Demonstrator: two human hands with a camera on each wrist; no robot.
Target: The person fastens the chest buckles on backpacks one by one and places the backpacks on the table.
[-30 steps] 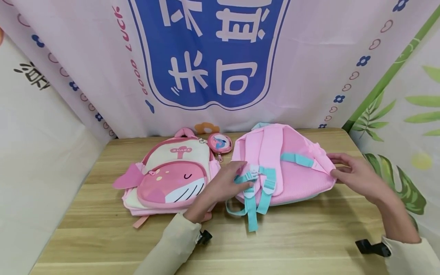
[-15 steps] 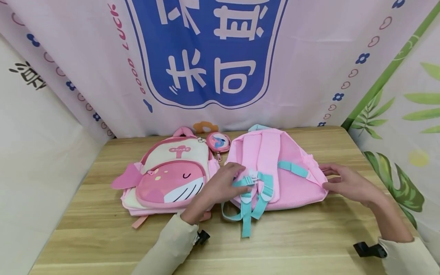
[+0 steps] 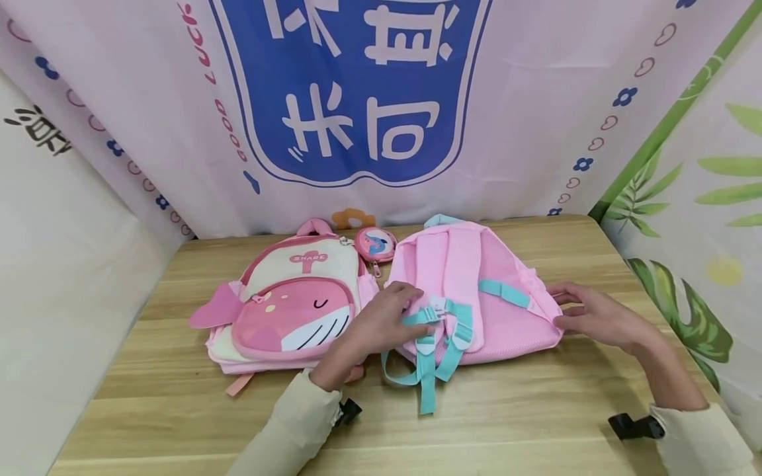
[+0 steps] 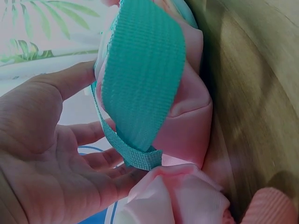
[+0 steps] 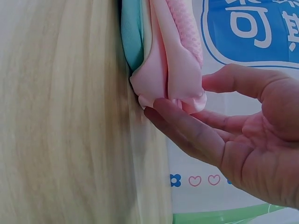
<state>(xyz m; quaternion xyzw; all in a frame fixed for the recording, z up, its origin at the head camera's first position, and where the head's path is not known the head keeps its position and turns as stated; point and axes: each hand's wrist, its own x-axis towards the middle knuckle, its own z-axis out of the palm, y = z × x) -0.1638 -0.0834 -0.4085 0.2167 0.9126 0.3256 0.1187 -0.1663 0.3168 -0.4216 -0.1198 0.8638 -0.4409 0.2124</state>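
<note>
A pink backpack (image 3: 506, 330) lies back side up on the table, its padded shoulder straps (image 3: 463, 264) and teal webbing (image 3: 426, 377) facing me. My left hand (image 3: 383, 320) holds its left side, the thumb by the strap buckles. In the left wrist view, teal webbing (image 4: 142, 74) hangs in front of the bag and partly covers the fingertips. At the opposite side, my right hand (image 3: 595, 314) grips the bag's corner. The right wrist view shows that pale pink corner (image 5: 152, 79) between thumb and fingers.
Left of my left hand lies a second backpack (image 3: 297, 317) with a whale front, face up. A round pink pouch (image 3: 376, 244) sits between both bags near the back. A printed curtain (image 3: 524, 132) rises behind the wooden table (image 3: 476, 423).
Both hands have shifted the pink backpack slightly left, closer to the whale backpack, mostly in the first half second. The view has also drifted a little.
</note>
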